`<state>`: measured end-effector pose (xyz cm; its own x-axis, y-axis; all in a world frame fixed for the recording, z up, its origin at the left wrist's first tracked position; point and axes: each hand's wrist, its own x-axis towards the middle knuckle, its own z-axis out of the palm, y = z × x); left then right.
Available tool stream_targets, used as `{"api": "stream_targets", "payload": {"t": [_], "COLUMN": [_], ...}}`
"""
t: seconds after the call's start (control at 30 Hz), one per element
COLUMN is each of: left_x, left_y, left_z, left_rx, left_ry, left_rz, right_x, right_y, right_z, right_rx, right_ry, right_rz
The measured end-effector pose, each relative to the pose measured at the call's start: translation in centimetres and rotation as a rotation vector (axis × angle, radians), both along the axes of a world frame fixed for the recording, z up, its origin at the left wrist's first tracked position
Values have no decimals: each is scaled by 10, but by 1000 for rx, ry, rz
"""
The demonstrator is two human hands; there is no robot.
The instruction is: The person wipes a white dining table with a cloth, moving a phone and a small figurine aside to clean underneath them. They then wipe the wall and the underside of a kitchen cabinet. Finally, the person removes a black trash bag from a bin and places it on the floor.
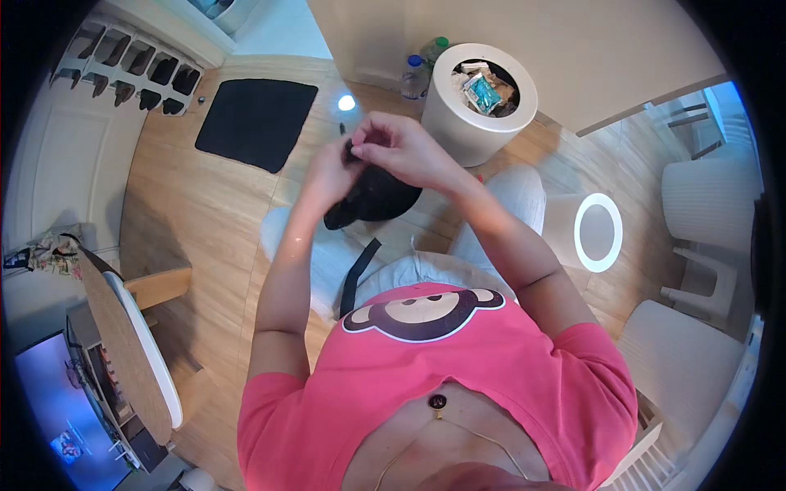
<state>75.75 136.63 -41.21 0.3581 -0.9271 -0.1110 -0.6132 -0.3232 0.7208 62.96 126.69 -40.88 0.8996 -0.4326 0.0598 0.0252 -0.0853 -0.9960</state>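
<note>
My left hand [330,170] and my right hand [396,147] meet in front of me, above my legs. Between their fingertips is the dark end of a black item [384,197], which hangs below them. It looks like soft fabric, perhaps a bag or a cap; its exact kind is not clear. The left fingers wrap the narrow upper part, while the right thumb and forefinger pinch at its tip. My hands cover part of it. A black strap [358,274] lies across my light trousers, and I cannot tell whether it joins the black item.
A full white waste bin [451,132] stands ahead, beside two plastic bottles [415,78]. A black mat [258,121] lies on the wooden floor near a shoe rack [141,61]. At right are a white cylindrical container [562,224] and chairs [706,199]; a round-edged table [123,331] stands left.
</note>
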Motion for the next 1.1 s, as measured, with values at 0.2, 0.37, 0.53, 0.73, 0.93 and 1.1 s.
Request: {"api": "stream_targets", "payload": {"t": [0.2,0.37,0.53,0.73,0.93,1.1], "left_x": [30,44,81,142,208,251], "left_y": [-6,-11,7,26,24,41], "left_z": [52,113,146,166,121,48], "left_rx": [-376,-417,-450,-605,-323,8], "left_ry": [182,248,253,85,-82,-87], "left_rz": [70,92,346,356,404,229], "right_x": [-45,-32,-28,-69,-71,-140], "right_y": [-48,-12,16,12,5,4], "right_z": [-41,-127,-129,-155,-130,18], "right_rx": [-303,-406,-702,-1294,-1259,-975], "right_ry": [53,525,586,511,242,222], "right_rz": [-317,-129,-189,213,82,-133]}}
